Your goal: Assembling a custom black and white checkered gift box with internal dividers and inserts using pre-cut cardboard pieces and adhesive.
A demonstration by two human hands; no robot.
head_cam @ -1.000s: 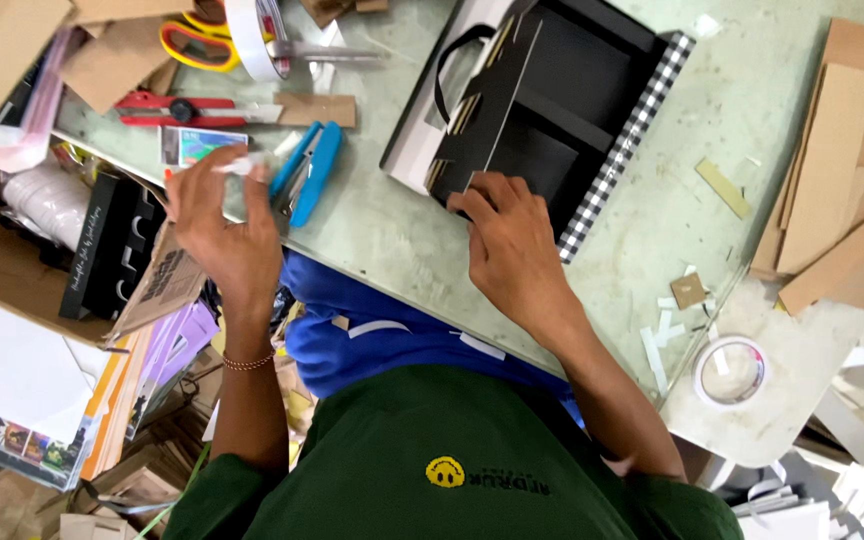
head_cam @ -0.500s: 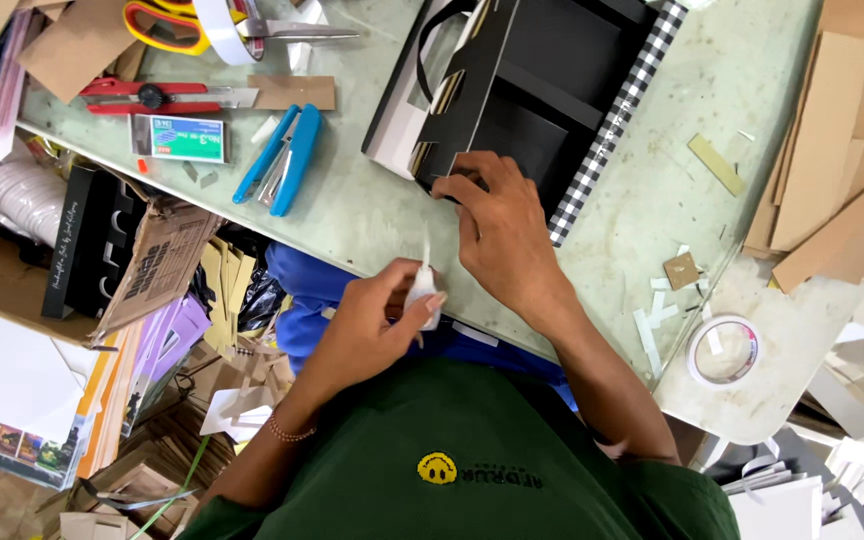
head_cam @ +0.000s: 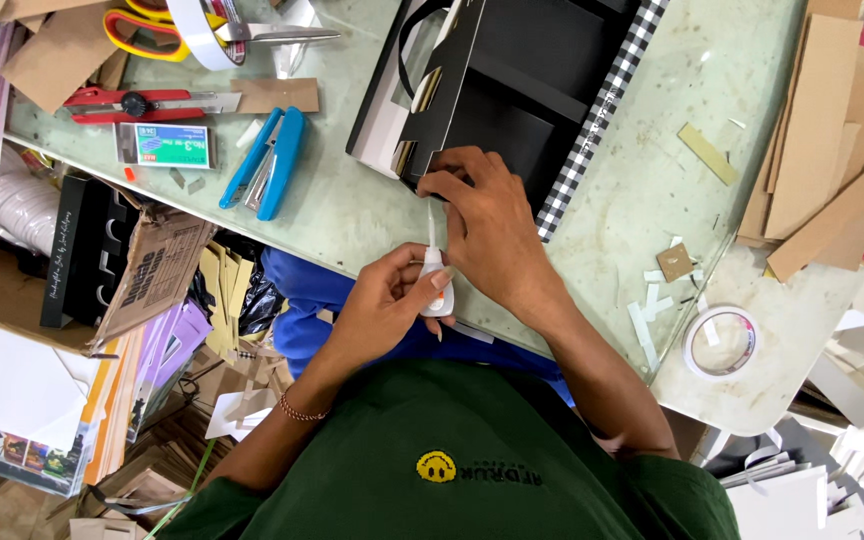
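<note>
- A small white glue bottle (head_cam: 436, 283) is gripped in the left hand (head_cam: 392, 300), fingers curled round its body, just past the near edge of the table (head_cam: 342, 215); its thin nozzle is pointed up at the near corner of the black box.
- The right hand (head_cam: 487, 225) is laid flat, fingers spread, on the near corner of the black cardboard box (head_cam: 542, 75); the fingertips are pressed on a folded flap. Whether anything is pinched under them cannot be told, since the contact is hidden.
- The box is seen lying open towards the far edge, a black-and-white checked strip (head_cam: 597, 115) running along its right side.
- Left of the box, a blue stapler (head_cam: 270, 162) is noted mid-table, well apart from both hands.
- Beyond it, towards the far left corner, a red utility knife (head_cam: 147, 103) and a staple box (head_cam: 166, 145) are recorded.
- A tape roll (head_cam: 720, 342) is seen at the near right corner.
</note>
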